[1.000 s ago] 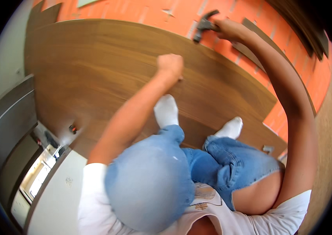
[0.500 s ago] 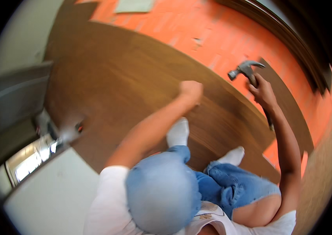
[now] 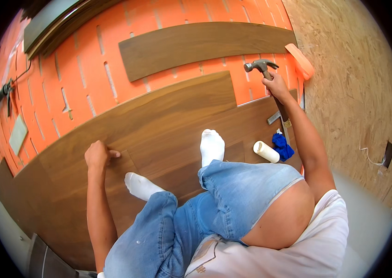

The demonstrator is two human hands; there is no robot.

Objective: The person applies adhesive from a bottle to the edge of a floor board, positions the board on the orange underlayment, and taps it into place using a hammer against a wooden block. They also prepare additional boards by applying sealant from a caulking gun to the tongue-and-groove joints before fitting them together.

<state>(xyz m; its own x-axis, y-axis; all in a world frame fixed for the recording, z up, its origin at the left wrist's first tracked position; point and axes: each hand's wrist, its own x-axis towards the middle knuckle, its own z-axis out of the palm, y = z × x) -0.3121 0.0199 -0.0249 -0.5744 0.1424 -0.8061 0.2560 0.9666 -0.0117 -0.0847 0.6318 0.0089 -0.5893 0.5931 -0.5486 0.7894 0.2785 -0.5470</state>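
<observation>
My right hand (image 3: 277,88) grips a claw hammer (image 3: 261,66) high on its handle, just under the head, above the right end of the laid floor. My left hand (image 3: 98,155) rests on the brown wood planks (image 3: 172,102) at the left. Its fingers are curled under and its thumb points right; nothing shows in it, though the palm is hidden. Below the hammer lie a small metal piece (image 3: 273,117), a white cylinder (image 3: 266,151) and a crumpled blue cloth (image 3: 282,147).
A loose plank (image 3: 205,44) lies on slotted orange underlayment (image 3: 98,83). A plank stack (image 3: 61,23), a caulking gun (image 3: 2,95) and a pale flat piece (image 3: 18,134) are at the far left. A curled orange strip (image 3: 301,65) borders the bare chipboard (image 3: 348,78) at right.
The view has swung right, bringing the chipboard, blue cloth and white cylinder into sight. My left hand now sits farther left in view, down at the planks. The hammer stays in my right hand.
</observation>
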